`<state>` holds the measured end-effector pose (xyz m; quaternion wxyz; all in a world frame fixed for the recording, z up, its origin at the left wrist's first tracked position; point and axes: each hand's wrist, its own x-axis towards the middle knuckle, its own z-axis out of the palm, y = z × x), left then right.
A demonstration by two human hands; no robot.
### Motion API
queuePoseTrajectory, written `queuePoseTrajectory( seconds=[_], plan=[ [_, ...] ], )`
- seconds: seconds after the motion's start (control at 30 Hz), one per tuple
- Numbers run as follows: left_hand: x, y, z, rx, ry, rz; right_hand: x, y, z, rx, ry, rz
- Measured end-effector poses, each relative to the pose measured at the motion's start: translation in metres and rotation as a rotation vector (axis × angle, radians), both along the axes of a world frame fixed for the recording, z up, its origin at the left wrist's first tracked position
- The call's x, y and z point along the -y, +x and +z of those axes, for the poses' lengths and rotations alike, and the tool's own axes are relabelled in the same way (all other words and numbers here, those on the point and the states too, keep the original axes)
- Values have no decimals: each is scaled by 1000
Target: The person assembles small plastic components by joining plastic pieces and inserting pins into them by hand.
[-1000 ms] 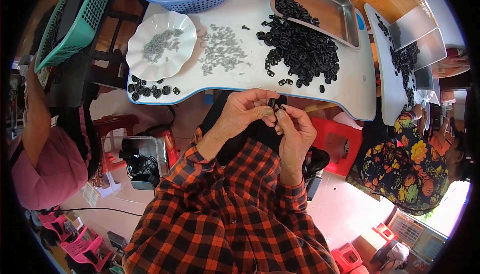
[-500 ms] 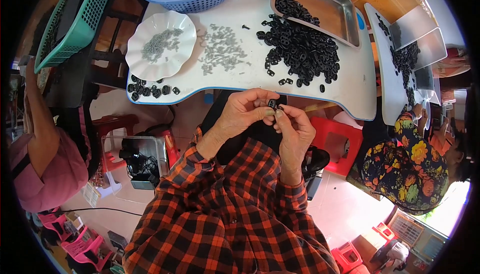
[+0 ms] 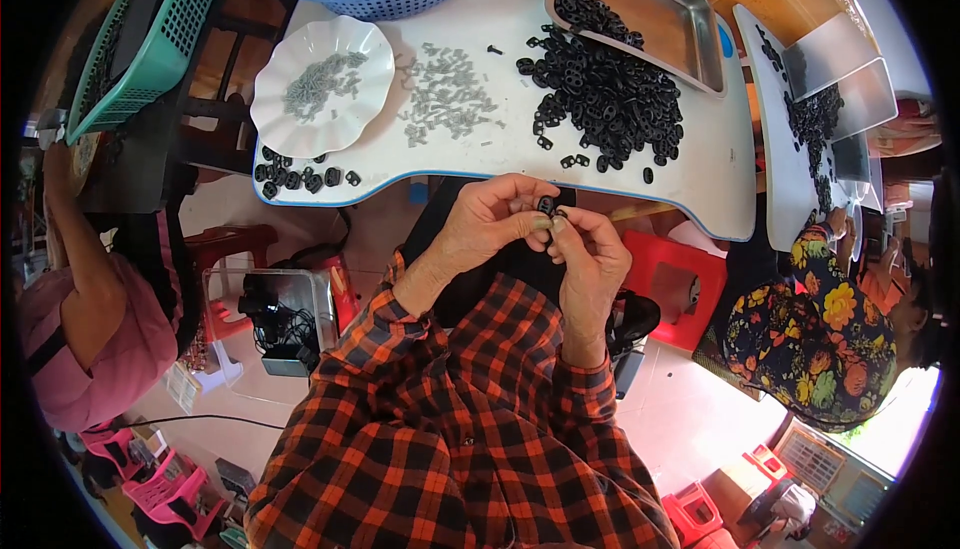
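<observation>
In front of my chest, just off the table's near edge, both hands meet with fingertips pinched. My left hand (image 3: 485,224) grips a small black two-holed plastic piece (image 3: 545,205), which looks like a cord lock. My right hand (image 3: 590,254) is closed against the same piece from the right; its fingertips partly cover it. A heap of similar black pieces (image 3: 615,99) lies on the table's right half. Small grey, spring-like bits (image 3: 445,94) are scattered in the middle, and more fill part of a white scalloped plate (image 3: 375,109) on the left.
A steel tray (image 3: 700,59) rests tilted over the heap on the white table (image 3: 440,164). Behind the plate stands a blue basket (image 3: 400,1) of black parts. Several black pieces (image 3: 290,179) sit at the near left corner. People work on both sides; a red stool (image 3: 690,259) stands right.
The pinched hands and the black piece stay almost in place, with the piece turned slightly between the fingertips. The person on the left has shifted an arm a little.
</observation>
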<state>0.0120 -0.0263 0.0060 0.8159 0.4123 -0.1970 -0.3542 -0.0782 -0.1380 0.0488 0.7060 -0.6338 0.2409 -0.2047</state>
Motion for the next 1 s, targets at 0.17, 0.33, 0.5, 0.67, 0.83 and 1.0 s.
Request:
queuePoseTrajectory(
  seconds=[0.17,0.33,0.5,0.67,0.83,1.0],
  plan=[
    [-3,0,2,8,-3,-22,3,0,1,-16,48,12],
    [-2,-1,7,20,16,-17,4,-1,1,-26,38,19],
    [-4,-1,6,13,3,-2,4,-1,2,-9,42,27],
    [-4,1,5,65,23,4,5,-1,2,-36,-2,33],
    [-5,2,8,128,69,-8,8,-2,6,-62,-33,61],
    [-5,-1,11,115,93,15,6,-3,8,-68,-84,52]
  ],
)
